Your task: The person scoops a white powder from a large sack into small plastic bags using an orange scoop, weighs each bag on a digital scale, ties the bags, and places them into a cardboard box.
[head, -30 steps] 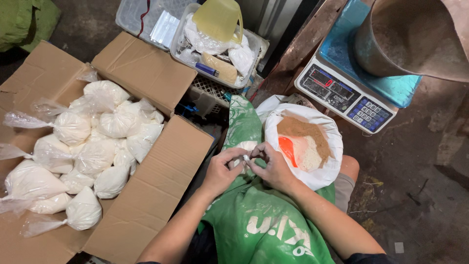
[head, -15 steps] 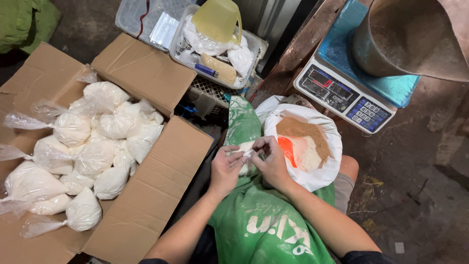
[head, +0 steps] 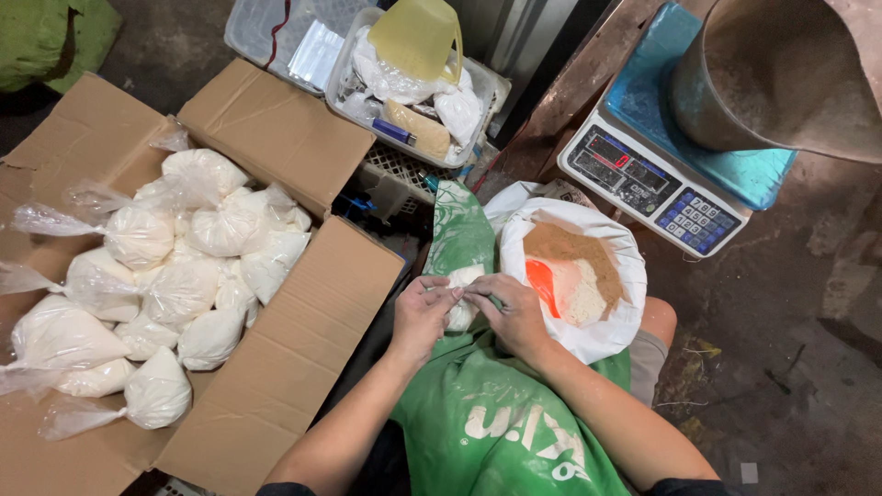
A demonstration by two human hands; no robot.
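Lower centre: left hand (head: 421, 317) and right hand (head: 514, 315) meet over a green apron (head: 496, 422), fingers pinching the neck of a small white bag (head: 459, 308), likely to keep it closed. Right of centre, an open sack (head: 597, 335) of powder with an orange scoop (head: 542, 283) sits within reach. Left: cardboard box (head: 285, 358) collecting filled bags (head: 184, 285). Upper right: scale (head: 643, 174) carrying a metal pan (head: 781, 73).

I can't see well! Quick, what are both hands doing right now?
Left hand: closed, pinching the top of the small clear bag of white powder.
Right hand: closed, gripping the same bag's top.
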